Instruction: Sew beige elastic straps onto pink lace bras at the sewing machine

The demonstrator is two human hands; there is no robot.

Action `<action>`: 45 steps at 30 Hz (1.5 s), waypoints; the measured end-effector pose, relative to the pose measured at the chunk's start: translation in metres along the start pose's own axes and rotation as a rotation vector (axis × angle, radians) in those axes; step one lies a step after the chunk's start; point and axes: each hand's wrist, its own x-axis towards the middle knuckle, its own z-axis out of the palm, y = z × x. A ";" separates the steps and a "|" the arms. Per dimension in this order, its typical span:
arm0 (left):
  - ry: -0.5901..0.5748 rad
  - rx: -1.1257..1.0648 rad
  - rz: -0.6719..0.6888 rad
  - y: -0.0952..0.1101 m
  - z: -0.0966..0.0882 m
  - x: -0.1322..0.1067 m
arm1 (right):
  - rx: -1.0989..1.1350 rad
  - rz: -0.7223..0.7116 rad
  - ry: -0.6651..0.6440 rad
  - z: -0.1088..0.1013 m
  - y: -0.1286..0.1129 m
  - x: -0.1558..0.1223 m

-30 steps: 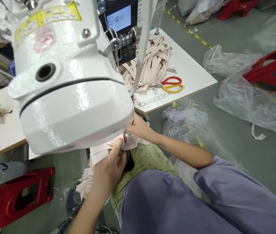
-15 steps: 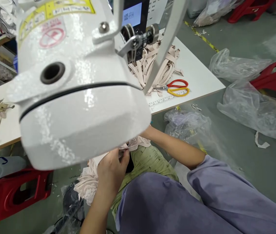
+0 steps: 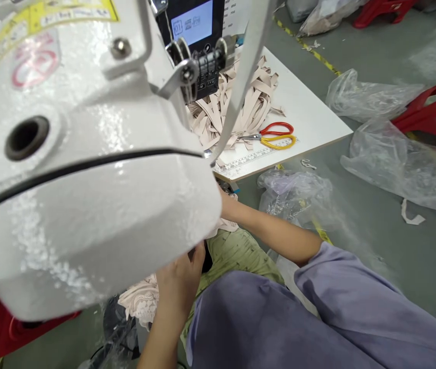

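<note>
A big white sewing machine head fills the left of the view and hides most of what lies under it. My left hand reaches up beneath its lower edge; only the back of the hand and a thumb show, the fingers are hidden. It lies against pale pink lace fabric that hangs down over my lap. My right hand is almost wholly hidden behind the machine; only the wrist and forearm show, beside more of the pink fabric. A beige elastic strip runs down from above to the machine.
A heap of beige strips lies on the white table with red-and-yellow scissors and a ruler scale along the edge. A control panel screen stands behind. Clear plastic bags and red stools lie on the grey floor.
The view has dropped closer to the machine, which now covers more. My left hand has slid further under it, hiding the fingers that earlier pinched the fabric. My right hand has gone out of sight.
</note>
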 end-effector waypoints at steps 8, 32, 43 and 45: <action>-0.025 -0.056 -0.025 0.008 -0.002 0.004 | 0.160 -0.007 0.085 -0.003 0.003 -0.001; 0.124 -0.063 -0.100 -0.007 0.010 -0.008 | 0.524 0.189 0.162 -0.007 0.000 -0.043; -0.081 -0.250 0.217 0.024 0.044 -0.073 | 0.541 0.334 -0.081 -0.026 -0.034 -0.136; -0.255 -0.404 0.157 0.019 0.033 -0.076 | 0.627 0.402 -0.073 -0.032 -0.035 -0.144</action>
